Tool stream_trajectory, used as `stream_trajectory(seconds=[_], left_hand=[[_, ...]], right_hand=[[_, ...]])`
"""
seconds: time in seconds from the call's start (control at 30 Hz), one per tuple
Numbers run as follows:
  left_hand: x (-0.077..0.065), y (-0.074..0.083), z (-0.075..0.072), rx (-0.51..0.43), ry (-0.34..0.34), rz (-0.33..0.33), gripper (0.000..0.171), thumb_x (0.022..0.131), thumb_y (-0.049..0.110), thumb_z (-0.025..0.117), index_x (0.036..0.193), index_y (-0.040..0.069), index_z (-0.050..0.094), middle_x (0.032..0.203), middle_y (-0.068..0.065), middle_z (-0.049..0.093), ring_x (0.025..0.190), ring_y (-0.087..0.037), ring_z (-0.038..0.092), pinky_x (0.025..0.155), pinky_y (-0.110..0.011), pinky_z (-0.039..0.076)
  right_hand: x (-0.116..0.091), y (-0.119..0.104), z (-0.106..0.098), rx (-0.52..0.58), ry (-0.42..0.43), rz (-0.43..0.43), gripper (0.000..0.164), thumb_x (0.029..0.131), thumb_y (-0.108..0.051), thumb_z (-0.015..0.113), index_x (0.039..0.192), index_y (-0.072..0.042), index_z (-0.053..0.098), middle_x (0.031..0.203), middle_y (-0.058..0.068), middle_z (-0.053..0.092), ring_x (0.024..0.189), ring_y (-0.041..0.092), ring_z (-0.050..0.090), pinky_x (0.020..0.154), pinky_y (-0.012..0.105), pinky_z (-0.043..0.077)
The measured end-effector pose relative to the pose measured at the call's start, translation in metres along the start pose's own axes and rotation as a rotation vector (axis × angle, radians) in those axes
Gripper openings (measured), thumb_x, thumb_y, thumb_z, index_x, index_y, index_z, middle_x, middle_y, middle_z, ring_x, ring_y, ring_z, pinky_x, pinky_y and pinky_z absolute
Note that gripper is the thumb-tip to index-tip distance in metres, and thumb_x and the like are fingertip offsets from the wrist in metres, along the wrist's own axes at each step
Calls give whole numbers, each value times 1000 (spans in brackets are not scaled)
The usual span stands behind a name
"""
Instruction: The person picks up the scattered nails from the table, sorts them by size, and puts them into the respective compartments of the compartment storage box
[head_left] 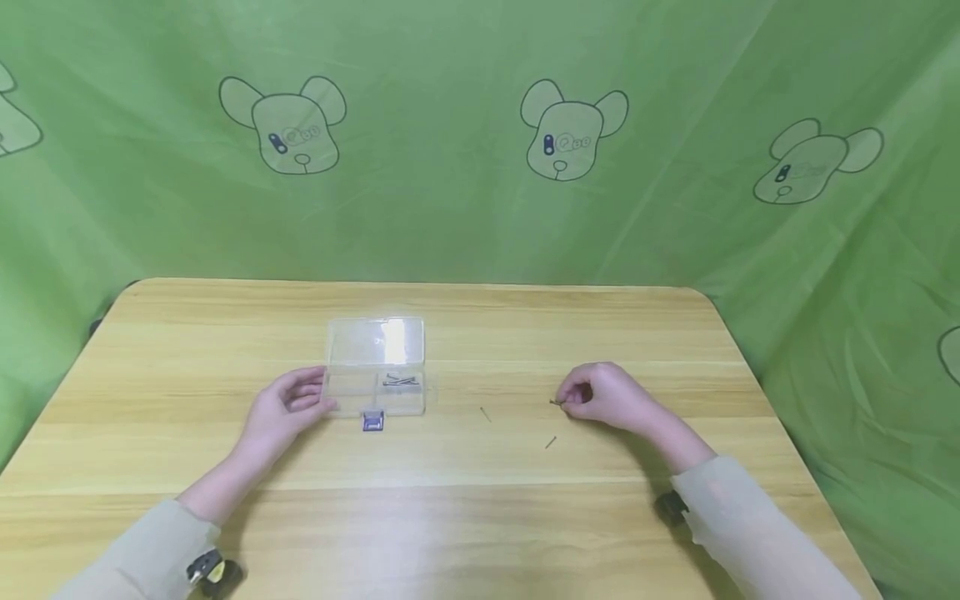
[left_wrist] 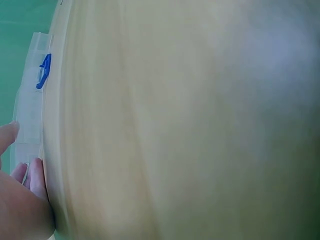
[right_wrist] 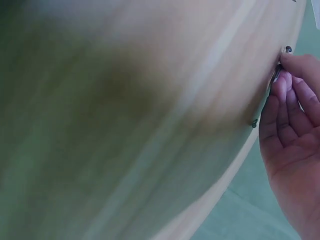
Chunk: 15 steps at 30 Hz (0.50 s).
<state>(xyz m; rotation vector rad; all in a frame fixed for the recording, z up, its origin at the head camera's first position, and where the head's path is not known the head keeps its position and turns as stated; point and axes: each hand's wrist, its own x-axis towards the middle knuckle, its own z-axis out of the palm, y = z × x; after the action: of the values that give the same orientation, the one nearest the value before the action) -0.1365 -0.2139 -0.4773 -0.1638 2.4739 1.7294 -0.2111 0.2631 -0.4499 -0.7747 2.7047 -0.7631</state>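
Observation:
A clear plastic box (head_left: pixel 400 405) lies on the table with its lid (head_left: pixel 356 342) tipped back and a blue latch (head_left: pixel 372 421) at its front. Several thin metal screws (head_left: pixel 401 381) lie in its right compartment. My left hand (head_left: pixel 281 412) holds the box's left end, thumb at the front corner and fingers behind. Over to the right, my right hand (head_left: pixel 603 397) pinches a small screw (head_left: pixel 556 403) between thumb and fingertips, just at the tabletop. Between the hands lie two loose screws, one screw (head_left: pixel 485 414) nearer the box and another screw (head_left: pixel 551 442) nearer me.
The wooden table (head_left: pixel 480 517) has rounded far corners. Behind it and at the sides hangs a green cloth (head_left: pixel 450 217) printed with bear heads. A dark device is strapped at each sleeve.

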Motion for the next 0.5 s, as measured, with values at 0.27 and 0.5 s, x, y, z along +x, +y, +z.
stream_trajectory(seconds=[0.27,0.5], left_hand=[[0,1,-1,1,-1,2,65,97,5,74,154,-8,45,147,-33,58,135,-46,60,94,-1,51],[0,0,-1,9,3,6,65,97,5,74,153,-8,45,146,-33,58,134,-46,61,93,-2,52]], right_hand=[[7,-4,2,-32,5,-45,16,85,3,80,89,-13,79,80,-7,72,75,2,59,69,19,57],[20,-15,4,4,5,-45,13,85,1,80,90,-12,79,81,-6,72,75,4,60,70,20,58]])
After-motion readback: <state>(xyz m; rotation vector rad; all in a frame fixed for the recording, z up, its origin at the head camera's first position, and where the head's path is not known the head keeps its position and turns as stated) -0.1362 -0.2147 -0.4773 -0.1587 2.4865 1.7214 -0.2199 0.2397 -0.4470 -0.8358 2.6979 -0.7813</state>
